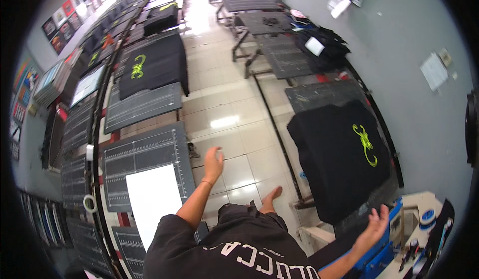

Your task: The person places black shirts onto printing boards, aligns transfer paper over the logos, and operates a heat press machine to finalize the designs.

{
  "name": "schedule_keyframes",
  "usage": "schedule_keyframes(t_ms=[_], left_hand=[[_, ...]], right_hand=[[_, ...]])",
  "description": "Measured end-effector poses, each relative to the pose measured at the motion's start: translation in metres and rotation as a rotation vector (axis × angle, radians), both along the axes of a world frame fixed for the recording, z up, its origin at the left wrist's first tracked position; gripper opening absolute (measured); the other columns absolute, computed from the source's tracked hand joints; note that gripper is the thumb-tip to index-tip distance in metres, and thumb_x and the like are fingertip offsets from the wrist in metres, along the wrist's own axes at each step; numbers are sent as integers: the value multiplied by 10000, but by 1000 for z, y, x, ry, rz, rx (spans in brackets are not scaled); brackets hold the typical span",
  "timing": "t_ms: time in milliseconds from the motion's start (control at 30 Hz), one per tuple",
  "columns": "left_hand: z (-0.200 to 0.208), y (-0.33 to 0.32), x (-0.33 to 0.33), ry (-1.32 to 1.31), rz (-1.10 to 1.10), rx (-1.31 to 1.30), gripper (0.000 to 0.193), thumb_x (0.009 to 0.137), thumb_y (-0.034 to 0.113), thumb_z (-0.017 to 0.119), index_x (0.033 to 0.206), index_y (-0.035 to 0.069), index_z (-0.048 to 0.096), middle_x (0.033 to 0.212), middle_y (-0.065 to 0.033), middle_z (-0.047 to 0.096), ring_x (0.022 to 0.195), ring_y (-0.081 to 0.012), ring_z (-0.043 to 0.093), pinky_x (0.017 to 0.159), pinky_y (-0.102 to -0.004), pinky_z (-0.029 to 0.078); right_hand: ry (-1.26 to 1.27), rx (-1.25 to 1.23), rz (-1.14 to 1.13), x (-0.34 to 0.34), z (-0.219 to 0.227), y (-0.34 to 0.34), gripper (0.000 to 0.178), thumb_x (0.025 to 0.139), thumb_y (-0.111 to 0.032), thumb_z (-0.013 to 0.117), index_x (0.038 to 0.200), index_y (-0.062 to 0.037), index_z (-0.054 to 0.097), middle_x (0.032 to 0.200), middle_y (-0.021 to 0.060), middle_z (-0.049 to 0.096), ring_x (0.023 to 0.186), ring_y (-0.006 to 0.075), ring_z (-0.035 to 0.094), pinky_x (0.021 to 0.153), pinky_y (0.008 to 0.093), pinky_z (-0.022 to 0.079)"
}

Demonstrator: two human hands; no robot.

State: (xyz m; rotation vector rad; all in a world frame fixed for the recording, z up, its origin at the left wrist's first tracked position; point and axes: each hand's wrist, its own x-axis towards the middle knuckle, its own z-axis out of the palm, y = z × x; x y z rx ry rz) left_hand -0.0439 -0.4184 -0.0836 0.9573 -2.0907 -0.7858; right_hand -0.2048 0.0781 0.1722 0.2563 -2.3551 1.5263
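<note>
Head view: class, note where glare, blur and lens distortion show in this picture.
Head view: glare brightens the tiled floor and washes out the white sheet on the left pallet; fisheye distortion bends the rows of printing pallets toward the dark rim; the left hand looks slightly motion-blurred, the right hand sharper; the black shirt with green print is evenly lit.
</note>
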Motion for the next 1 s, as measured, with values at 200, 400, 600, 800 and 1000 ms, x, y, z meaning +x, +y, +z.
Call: schedule_keyframes(t_ms=[200,400,600,800,1000], left_hand=[[-53,129,-95,-297,-868,514,234,924,216,604,1036,26,683,973,-169,711,902,-291,692,821,-376,530],[-65,232,-131,-493,-1392,579,296,954,222,588,1123,-8,665,1001,-156,705,917,-224,671,827,-353,526],[-59,278,-141,-574,-1644,700,322,980,238,559,1189,0,621,1030,-87,666,897,-179,642,832,-313,507],[-35,358,-118,-1019,-1802,884,407,1002,285,537,1325,38,524,1158,-64,626,935,-157,652,830,-285,516],[-45,420,-102,-1263,-1843,1086,782,979,350,582,1552,115,105,1513,-196,344,1065,-266,640,886,-332,523]], right_hand=[[427,87,-783,82,48,167,385,1034,-253,484,1313,10,520,1189,140,632,1002,227,620,886,319,481],[310,333,-1309,152,-5,248,333,1017,-255,509,1165,36,575,1100,184,642,948,272,633,841,358,482],[208,505,-1291,178,-45,275,313,1012,-293,493,1043,-12,629,913,182,672,872,341,648,796,423,478],[363,663,-1202,170,-38,272,298,930,-193,475,740,-46,651,779,162,653,757,359,587,751,449,401],[608,680,-1241,156,-41,270,291,894,-159,444,667,-49,587,657,131,572,659,341,521,701,443,382]])
